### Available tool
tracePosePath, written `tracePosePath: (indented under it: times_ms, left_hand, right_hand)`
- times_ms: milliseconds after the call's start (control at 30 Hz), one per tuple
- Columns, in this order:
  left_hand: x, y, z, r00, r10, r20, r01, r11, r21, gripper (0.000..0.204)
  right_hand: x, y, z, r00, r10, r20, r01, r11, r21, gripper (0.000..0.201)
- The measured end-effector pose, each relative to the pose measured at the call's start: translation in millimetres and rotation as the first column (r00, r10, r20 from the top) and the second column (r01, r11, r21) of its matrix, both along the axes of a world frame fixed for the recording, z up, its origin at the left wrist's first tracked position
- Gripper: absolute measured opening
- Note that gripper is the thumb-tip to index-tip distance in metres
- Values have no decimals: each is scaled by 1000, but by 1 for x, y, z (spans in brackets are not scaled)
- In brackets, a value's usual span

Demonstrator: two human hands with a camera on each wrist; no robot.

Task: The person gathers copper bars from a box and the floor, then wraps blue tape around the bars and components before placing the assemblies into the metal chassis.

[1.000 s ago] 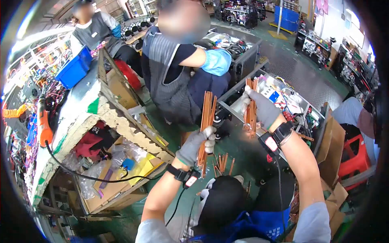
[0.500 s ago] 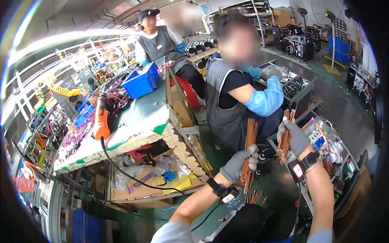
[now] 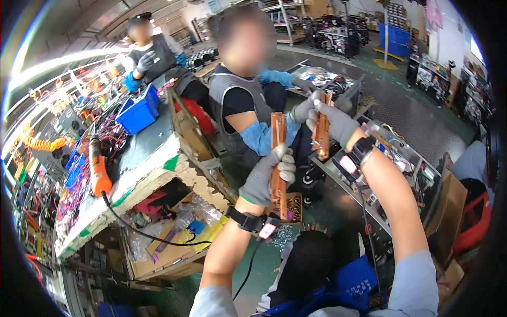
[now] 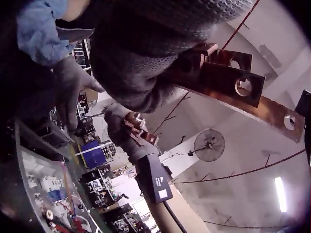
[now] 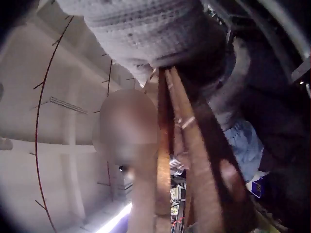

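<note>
My left hand (image 3: 264, 179), in a grey glove, grips a bundle of long flat copper bars (image 3: 278, 132) held nearly upright. In the left wrist view round holes show at the ends of these bars (image 4: 250, 82). Higher and to the right, my gloved right hand (image 3: 340, 124) holds a second bundle of copper bars (image 3: 320, 138). A person (image 3: 232, 105) crouches in front, and their gloved hand (image 3: 302, 112) reaches close beside this bundle. Long bars (image 5: 194, 145) run away from my right glove in the right wrist view.
A workbench (image 3: 150, 164) with an orange power tool (image 3: 99, 171) and a blue bin (image 3: 138, 112) stands left. Metal trays of electrical parts (image 3: 388, 142) lie to the right. A small box of brass-coloured pieces (image 3: 294, 207) sits on the floor. A black cable (image 3: 158, 236) hangs across the left.
The head view swung left, then partly back right. The crouching person has turned towards me and brought a gloved hand to the right bundle. Both my hands still hold their bars.
</note>
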State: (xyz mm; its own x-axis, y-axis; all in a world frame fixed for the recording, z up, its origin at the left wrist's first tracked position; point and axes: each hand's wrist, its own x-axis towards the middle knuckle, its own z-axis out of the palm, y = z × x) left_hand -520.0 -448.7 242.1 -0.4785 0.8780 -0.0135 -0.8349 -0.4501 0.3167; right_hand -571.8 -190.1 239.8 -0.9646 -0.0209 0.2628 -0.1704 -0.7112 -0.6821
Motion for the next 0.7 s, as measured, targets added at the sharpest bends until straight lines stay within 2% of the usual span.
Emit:
tracePosePath:
  times_ms: [67, 100, 200, 233, 333, 400, 467, 533, 567, 667, 700]
  left_hand:
    - [-4, -1, 5, 1000, 2, 19, -2, 1000, 14, 19]
    - [-4, -2, 5, 1000, 8, 23, -9, 1000, 12, 19]
    - [0, -3, 8, 1000, 24, 6, -24, 1000, -9, 17]
    - [2, -3, 9, 1000, 22, -22, -23, 1000, -21, 16]
    - [2, 1, 8, 996, 26, -88, -28, 999, -22, 16]
    - [2, 2, 9, 993, 41, -110, -45, 998, -33, 16]
    - [1, 2, 15, 991, 65, -120, -73, 996, -57, 16]
    - [-3, 4, 17, 983, 102, -150, -111, 993, -47, 18]
    - [-6, 6, 17, 980, 118, -163, -126, 991, -45, 19]
    - [-18, 20, 22, 986, 89, -142, -89, 996, 8, 19]
    - [-22, 27, 23, 991, 68, -117, -64, 997, 38, 20]
  right_hand:
    - [19, -7, 22, 948, -179, 264, 147, 980, 138, 22]
    - [13, 2, 17, 958, -161, 238, 118, 976, 185, 24]
    - [29, 2, 44, 933, -220, 284, 103, 922, 374, 25]
    - [27, 0, 50, 921, -256, 294, 136, 917, 374, 28]
    - [-5, 22, 59, 989, -68, 134, 10, 919, 394, 30]
    - [-29, 36, 74, 976, -206, 66, 121, 773, 622, 54]
    - [-10, 56, 106, 947, -61, 314, -131, 820, 557, 67]
    - [-48, 102, 109, 886, -313, 341, 147, 889, 434, 74]
    - [-41, 111, 119, 906, -271, 326, 184, 944, 274, 78]
    - [-12, 129, 126, 829, -502, 248, 479, 865, 150, 70]
    - [-2, 132, 121, 813, -532, 237, 505, 846, 168, 69]
